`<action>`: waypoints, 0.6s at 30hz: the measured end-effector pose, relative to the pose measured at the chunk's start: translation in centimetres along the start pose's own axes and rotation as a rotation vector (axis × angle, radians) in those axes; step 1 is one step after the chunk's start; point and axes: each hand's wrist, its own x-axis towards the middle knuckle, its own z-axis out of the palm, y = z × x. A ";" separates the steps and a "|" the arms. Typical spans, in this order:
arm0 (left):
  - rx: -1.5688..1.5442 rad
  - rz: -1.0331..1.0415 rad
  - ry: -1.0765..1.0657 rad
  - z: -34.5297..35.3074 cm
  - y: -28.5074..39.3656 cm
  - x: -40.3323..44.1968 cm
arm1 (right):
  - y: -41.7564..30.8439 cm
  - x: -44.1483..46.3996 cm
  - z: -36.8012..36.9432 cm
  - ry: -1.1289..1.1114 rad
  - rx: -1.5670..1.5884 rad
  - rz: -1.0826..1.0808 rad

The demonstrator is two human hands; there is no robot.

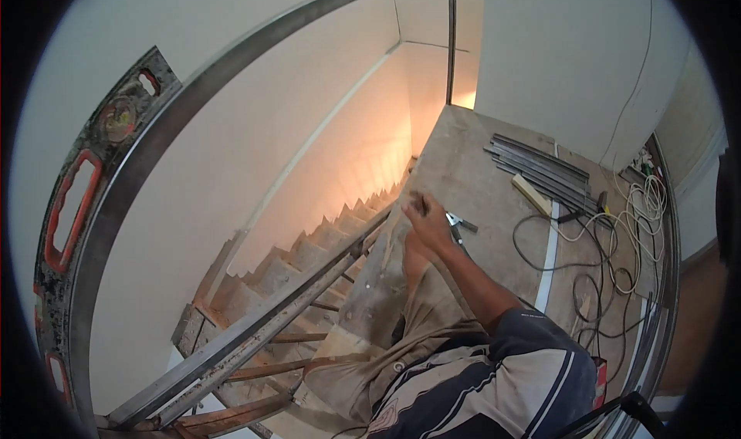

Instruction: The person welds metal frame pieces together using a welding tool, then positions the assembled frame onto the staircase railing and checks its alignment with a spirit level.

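Note:
My right hand (424, 211) is held out over the edge of the landing, near the top of the stairs, with its fingers curled together. Whatever it may hold is too small to make out. Just right of it, a tool with a silver head and dark handle (455, 227) lies on the floor. My left hand does not show. A long spirit level (65, 292) with red-rimmed slots rests along a curved-looking metal bar (123, 184) at the left.
Metal rails (285, 296) run beside the stairs (309, 250). On the landing floor (440, 153) lie several metal bars (540, 165), a pale block (531, 194), coiled cables (648, 207) and a black cable loop (532, 268).

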 end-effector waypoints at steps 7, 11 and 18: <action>0.186 -0.013 -0.057 1.5 -0.7 -2.4 | -20.2 19.7 -0.9 -0.132 0.869 -0.012; -0.013 -0.033 0.072 0.5 0.6 0.6 | -26.8 26.4 -0.4 -0.131 1.111 0.111; 0.205 0.002 -0.024 1.0 -0.3 -2.1 | -28.5 31.4 3.3 -0.210 1.292 0.015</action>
